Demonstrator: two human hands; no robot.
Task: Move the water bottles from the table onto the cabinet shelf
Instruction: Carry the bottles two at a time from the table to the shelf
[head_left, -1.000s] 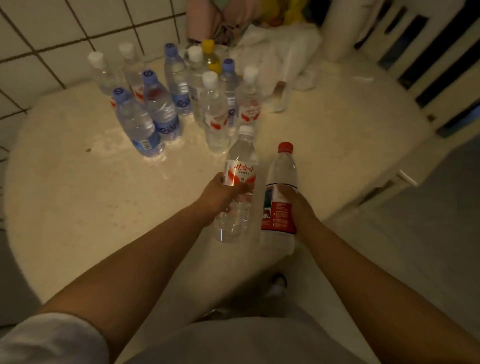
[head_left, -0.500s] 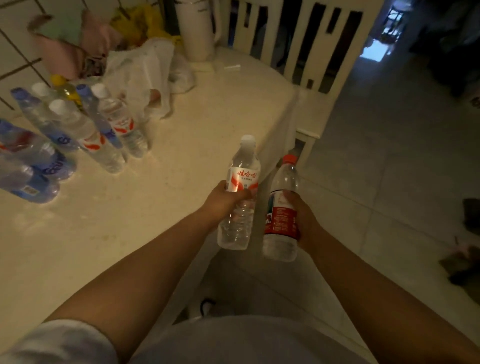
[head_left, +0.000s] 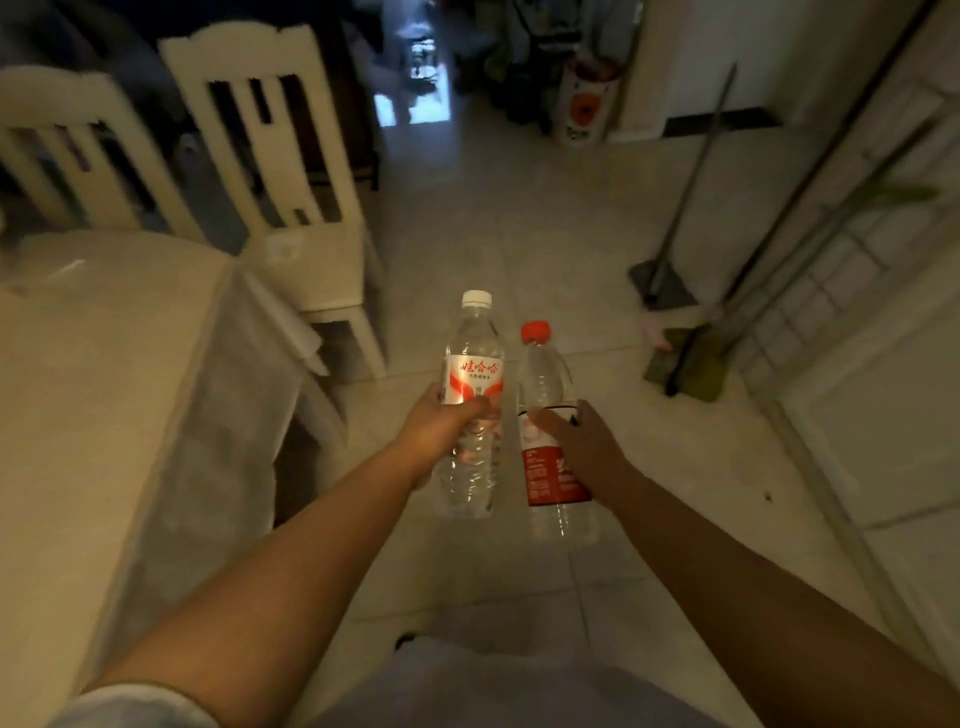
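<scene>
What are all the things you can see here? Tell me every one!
white-capped bottle: 1, clear with red-and-white label, in left hand
red-capped bottle: 1, clear with red label, in right hand
table: 1, cream, left
chairs: 2, cream, behind table
broom: 1, grey handle, leaning right
mop: 1, greenish head, on floor right
floor: pale tiles
left hand: 1, holds white-capped bottle
right hand: 1, holds red-capped bottle

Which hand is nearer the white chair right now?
Left. The left hand, holding the white-capped bottle, is beside the chair; the right hand sits farther right, holding the red-capped bottle.
</scene>
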